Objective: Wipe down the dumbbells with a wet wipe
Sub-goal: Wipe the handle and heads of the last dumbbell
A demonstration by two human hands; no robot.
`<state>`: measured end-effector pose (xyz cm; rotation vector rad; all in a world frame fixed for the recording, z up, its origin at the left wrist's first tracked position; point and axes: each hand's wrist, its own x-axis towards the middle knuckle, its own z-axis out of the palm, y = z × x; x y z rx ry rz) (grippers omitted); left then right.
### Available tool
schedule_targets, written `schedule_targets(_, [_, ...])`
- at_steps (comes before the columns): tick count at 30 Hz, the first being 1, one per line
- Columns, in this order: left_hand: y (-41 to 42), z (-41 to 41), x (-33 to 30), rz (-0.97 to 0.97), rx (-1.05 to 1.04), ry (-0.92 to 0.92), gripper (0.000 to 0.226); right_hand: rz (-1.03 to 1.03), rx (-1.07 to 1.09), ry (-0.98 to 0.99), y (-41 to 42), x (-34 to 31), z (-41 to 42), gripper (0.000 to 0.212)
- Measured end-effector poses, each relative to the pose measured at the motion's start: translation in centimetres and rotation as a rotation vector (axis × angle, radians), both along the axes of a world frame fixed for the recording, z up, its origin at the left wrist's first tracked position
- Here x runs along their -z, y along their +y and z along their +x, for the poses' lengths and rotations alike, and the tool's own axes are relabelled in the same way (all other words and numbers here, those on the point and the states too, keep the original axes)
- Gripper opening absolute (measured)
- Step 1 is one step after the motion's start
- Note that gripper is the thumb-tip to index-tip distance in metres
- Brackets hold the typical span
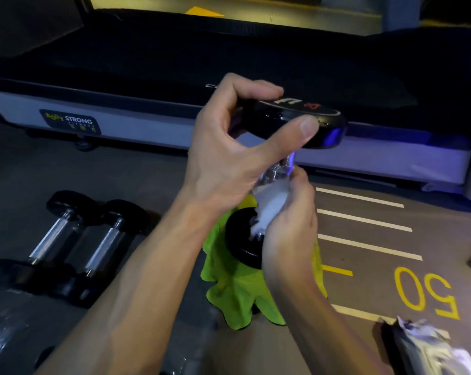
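Note:
A black dumbbell (296, 123) with a chrome handle stands upright at the centre of the head view. Its lower head rests on a lime-green cloth (237, 293) on the floor. My left hand (229, 147) grips the rim of the upper head with thumb and fingers. My right hand (291, 228) is closed around the handle with a white wet wipe (267, 207) pressed against the chrome. Two more black dumbbells (74, 239) lie side by side on the floor at the left.
A treadmill (147, 117) with a Body Strong label runs across the back. White and yellow floor markings (364, 223) with the number 50 lie at the right. A silver wipe packet (429, 347) lies at the bottom right. Clear plastic wrapping (1, 331) sits at bottom left.

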<state>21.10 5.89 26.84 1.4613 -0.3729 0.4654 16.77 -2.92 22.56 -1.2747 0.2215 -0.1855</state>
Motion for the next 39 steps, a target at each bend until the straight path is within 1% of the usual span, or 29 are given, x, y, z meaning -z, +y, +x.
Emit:
schedule_targets(2, [0.1, 0.1, 0.0, -0.01, -0.015, 0.012, 0.039, 0.018, -0.079, -0.067, -0.4, 0.4, -1.0, 0.034])
schedule_targets(4, [0.4, 0.3, 0.0, -0.015, -0.032, 0.018, 0.038, -0.024, -0.159, -0.1, -1.3, 0.2, -1.3, 0.037])
schedule_targets(7, [0.8, 0.7, 0.1, -0.029, -0.055, 0.034, 0.034, -0.108, -0.256, -0.065, -2.7, 0.9, 0.3, 0.03])
schedule_targets(8, [0.9, 0.8, 0.2, -0.037, -0.058, 0.041, 0.034, -0.086, -0.283, -0.027, -3.0, 0.9, 0.9, 0.03])
schedule_targets(11, [1.2, 1.0, 0.4, -0.041, -0.03, 0.048, 0.034, 0.163, -0.343, 0.102, -3.7, 0.1, 2.6, 0.031])
schedule_targets(12, [1.2, 1.1, 0.4, -0.045, -0.015, 0.047, 0.034, 0.195, -0.354, 0.14, -3.7, -0.2, 3.0, 0.029])
schedule_targets(13, [1.2, 1.0, 0.5, -0.047, -0.006, 0.047, 0.033, 0.207, -0.364, 0.174, -3.4, -0.6, 3.2, 0.032])
schedule_targets(14, [1.2, 1.1, 0.4, -0.049, -0.002, 0.049, 0.033, 0.208, -0.334, 0.19, -3.1, -0.9, 3.4, 0.037])
schedule_targets(15, [1.1, 1.1, 0.4, -0.05, -0.003, 0.05, 0.033, 0.215, -0.264, 0.163, -2.8, -0.8, 3.6, 0.035])
schedule_targets(16, [1.1, 1.1, 0.3, -0.057, -0.008, 0.052, 0.032, 0.182, -0.191, 0.096, -2.2, -0.9, 3.7, 0.029])
schedule_targets(17, [1.1, 1.2, 0.3, -0.067, -0.016, 0.055, 0.031, 0.094, -0.14, 0.012, -1.6, -1.0, 3.7, 0.025])
schedule_targets(19, [1.1, 1.3, 0.3, -0.087, -0.023, 0.063, 0.03, -0.081, -0.096, -0.1, -0.5, -1.2, 3.7, 0.028])
schedule_targets(20, [1.2, 1.3, 0.3, -0.095, -0.024, 0.066, 0.03, -0.116, -0.087, -0.112, -0.3, -1.3, 3.8, 0.031])
schedule_targets(21, [1.3, 1.3, 0.3, -0.103, -0.024, 0.065, 0.03, -0.132, -0.087, -0.091, -0.4, -1.5, 4.2, 0.033])
schedule_targets(22, [1.4, 1.3, 0.4, -0.108, -0.015, 0.068, 0.03, -0.13, -0.127, -0.026, -0.7, -1.6, 4.9, 0.036])
schedule_targets(23, [1.4, 1.3, 0.4, -0.106, 0.004, 0.07, 0.03, -0.09, -0.233, 0.081, -1.0, -1.8, 5.5, 0.04])
schedule_targets(25, [1.4, 1.3, 0.4, -0.088, 0.034, 0.064, 0.031, 0.116, -0.496, 0.269, -1.6, -2.3, 6.1, 0.05])
schedule_targets(26, [1.3, 1.3, 0.3, -0.085, 0.038, 0.063, 0.031, 0.196, -0.531, 0.294, -1.6, -2.2, 6.3, 0.054])
schedule_targets(27, [1.3, 1.3, 0.2, -0.089, 0.036, 0.062, 0.031, 0.255, -0.499, 0.299, -1.5, -2.1, 6.2, 0.055])
schedule_targets(28, [1.2, 1.3, 0.2, -0.092, 0.031, 0.06, 0.031, 0.272, -0.418, 0.266, -1.2, -2.1, 5.7, 0.054])
schedule_targets(29, [1.1, 1.3, 0.2, -0.09, 0.026, 0.058, 0.031, 0.237, -0.287, 0.186, -1.0, -1.6, 5.2, 0.05])
schedule_targets(30, [1.1, 1.3, 0.2, -0.083, 0.015, 0.056, 0.031, 0.135, -0.188, 0.056, -0.7, -1.2, 4.6, 0.044])
schedule_targets(32, [0.9, 1.2, 0.2, -0.069, -0.022, 0.057, 0.033, -0.17, -0.124, -0.238, 0.1, -0.4, 3.6, 0.026])
schedule_targets(33, [0.9, 1.2, 0.3, -0.066, -0.038, 0.062, 0.034, -0.327, -0.11, -0.301, 0.2, 0.0, 3.5, 0.02])
schedule_targets(35, [0.8, 1.2, 0.3, -0.057, -0.059, 0.068, 0.036, -0.555, -0.056, -0.285, -0.3, 0.2, 4.1, 0.017])
schedule_targets(36, [0.8, 1.2, 0.2, -0.05, -0.058, 0.073, 0.036, -0.605, -0.058, -0.269, -0.7, 0.2, 4.4, 0.019])
schedule_targets(37, [0.9, 1.3, 0.2, -0.044, -0.054, 0.078, 0.036, -0.567, -0.112, -0.278, -1.1, -0.1, 4.6, 0.023])
schedule_targets(38, [1.0, 1.4, 0.1, -0.042, -0.052, 0.084, 0.035, -0.435, -0.212, -0.29, -1.4, -0.5, 4.7, 0.028])
schedule_targets(39, [1.1, 1.5, 0.0, -0.049, -0.054, 0.092, 0.034, -0.244, -0.328, -0.277, -1.7, -0.5, 5.2, 0.033])
